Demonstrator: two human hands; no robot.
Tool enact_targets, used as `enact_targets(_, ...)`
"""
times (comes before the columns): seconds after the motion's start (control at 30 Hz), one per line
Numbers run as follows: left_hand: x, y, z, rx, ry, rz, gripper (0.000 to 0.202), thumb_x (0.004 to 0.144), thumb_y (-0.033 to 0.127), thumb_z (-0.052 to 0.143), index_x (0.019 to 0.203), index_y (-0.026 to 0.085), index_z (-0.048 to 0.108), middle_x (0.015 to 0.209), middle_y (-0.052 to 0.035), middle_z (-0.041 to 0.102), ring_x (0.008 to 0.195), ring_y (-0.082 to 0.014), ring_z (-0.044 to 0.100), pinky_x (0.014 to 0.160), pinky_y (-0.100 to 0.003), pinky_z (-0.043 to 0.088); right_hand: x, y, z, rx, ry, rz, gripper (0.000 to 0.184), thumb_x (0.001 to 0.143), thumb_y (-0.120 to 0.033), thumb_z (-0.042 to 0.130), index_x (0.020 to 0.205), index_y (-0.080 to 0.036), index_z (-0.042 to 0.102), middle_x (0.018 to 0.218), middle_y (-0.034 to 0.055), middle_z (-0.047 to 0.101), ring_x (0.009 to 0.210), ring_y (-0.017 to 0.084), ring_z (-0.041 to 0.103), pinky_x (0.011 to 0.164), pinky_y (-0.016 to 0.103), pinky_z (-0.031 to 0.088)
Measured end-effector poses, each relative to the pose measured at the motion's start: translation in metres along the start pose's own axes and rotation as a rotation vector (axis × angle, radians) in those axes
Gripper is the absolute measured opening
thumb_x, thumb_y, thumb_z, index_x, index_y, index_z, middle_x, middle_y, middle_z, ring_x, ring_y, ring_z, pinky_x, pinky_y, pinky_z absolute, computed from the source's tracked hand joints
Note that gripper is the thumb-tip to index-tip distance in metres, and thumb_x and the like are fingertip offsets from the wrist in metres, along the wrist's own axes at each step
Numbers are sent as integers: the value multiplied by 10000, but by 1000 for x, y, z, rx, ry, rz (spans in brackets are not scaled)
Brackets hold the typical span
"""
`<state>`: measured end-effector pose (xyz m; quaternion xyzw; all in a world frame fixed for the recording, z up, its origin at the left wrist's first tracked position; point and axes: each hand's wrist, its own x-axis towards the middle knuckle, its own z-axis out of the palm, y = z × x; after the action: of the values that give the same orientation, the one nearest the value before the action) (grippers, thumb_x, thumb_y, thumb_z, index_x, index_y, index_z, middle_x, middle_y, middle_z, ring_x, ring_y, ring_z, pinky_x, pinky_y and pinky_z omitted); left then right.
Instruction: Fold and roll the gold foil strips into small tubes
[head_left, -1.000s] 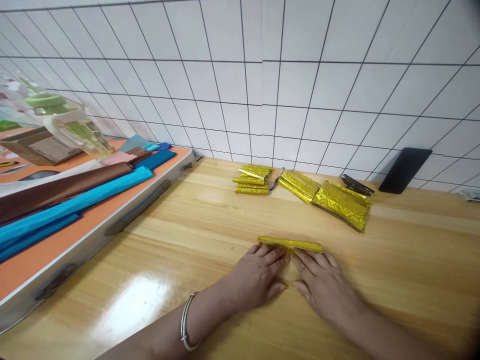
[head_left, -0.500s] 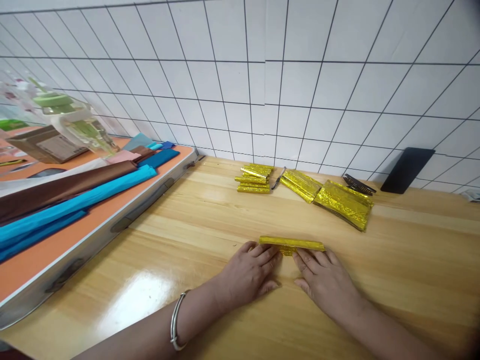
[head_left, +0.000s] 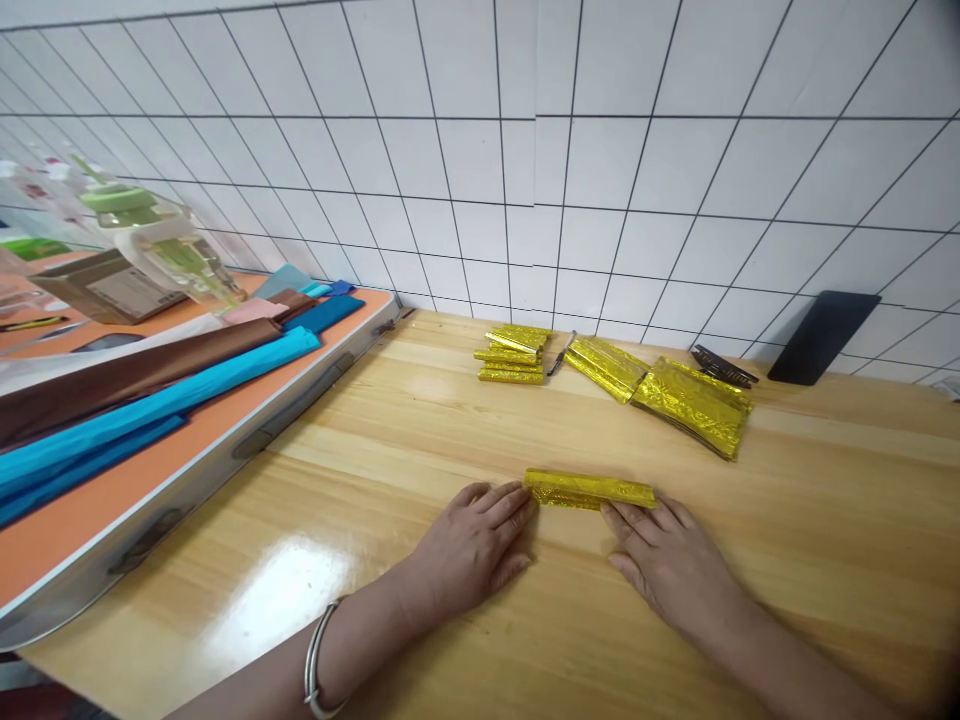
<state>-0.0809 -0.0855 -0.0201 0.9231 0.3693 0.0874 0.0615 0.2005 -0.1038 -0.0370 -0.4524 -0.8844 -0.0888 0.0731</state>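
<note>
A shiny gold foil sheet (head_left: 591, 489), folded into a narrow strip, lies crosswise on the wooden table in front of me. My left hand (head_left: 476, 540) rests flat on the table, its fingertips touching the strip's left end. At the other end, the fingers of my right hand (head_left: 660, 550) lie flat against the strip's lower edge, partly under its raised flap. Neither hand is gripping anything. Farther back are several narrow folded gold strips (head_left: 511, 355) in a pile. To their right lie a few gold foil sheets (head_left: 606, 367) and a thicker stack of gold sheets (head_left: 694, 405).
A pen (head_left: 561, 354) and a black stapler-like object (head_left: 724, 366) lie near the tiled wall. A dark flat slab (head_left: 823, 338) leans there too. On the left, an orange-topped raised surface (head_left: 247, 385) carries rolled fabric or paper (head_left: 210, 392), a cardboard box (head_left: 105, 285) and a green-lidded bottle (head_left: 161, 235).
My left hand has slid left from under the strip to its left end. My right hand has shifted slightly right. More of the strip's lower part shows. The view has shifted slightly.
</note>
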Motion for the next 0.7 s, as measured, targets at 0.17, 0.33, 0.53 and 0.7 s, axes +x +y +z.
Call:
enact_targets(0.17,-1,-1,0,-30,23,-8,483,868,380,451,1320,219,387,1333,-67,458,1226,-210,414,1001,-373,321,-1,2,-5,-6,-14,-13,397,902,-371,430,1226,-175,545,1150,49,636,1078,231,504,983,429,317)
enact_targets(0.33,-7,-5,-1,-35,26,-53,475,869,310,452,1327,214,377,1327,-63,464,1208,-200,432,1002,-370,335,-3,1,-1,-13,-15,6,406,900,-384,425,1233,-181,541,1182,44,617,1069,243,503,976,433,319)
enact_targets(0.53,-12,4,-7,-49,54,-109,385,869,313,447,1230,182,477,1252,-89,521,1130,-221,486,960,-385,383,-3,2,-1,-18,-6,-10,402,902,-373,416,1222,-170,550,1185,45,616,1064,248,500,959,429,331)
enact_targets(0.7,8,33,-11,-114,49,15,334,905,296,382,1199,185,496,1240,-73,523,1126,-199,474,978,-354,374,-1,0,-4,-37,7,-16,396,899,-360,425,1218,-162,554,1199,55,606,1070,247,496,949,428,341)
